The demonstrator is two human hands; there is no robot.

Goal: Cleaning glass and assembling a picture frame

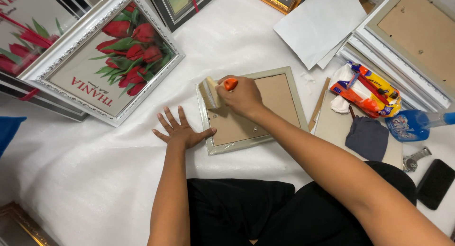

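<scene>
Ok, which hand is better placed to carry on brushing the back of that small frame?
The right hand. It already grips the orange-handled brush, whose bristles sit on the face-down frame at its upper left corner. The left hand lies flat and empty on the white sheet, thumb against the frame's edge.

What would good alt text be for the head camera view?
A right hand holds an orange-handled brush on the back of a small picture frame lying face down, the left hand flat beside it on white sheeting. A tulip picture lies nearby.
</scene>
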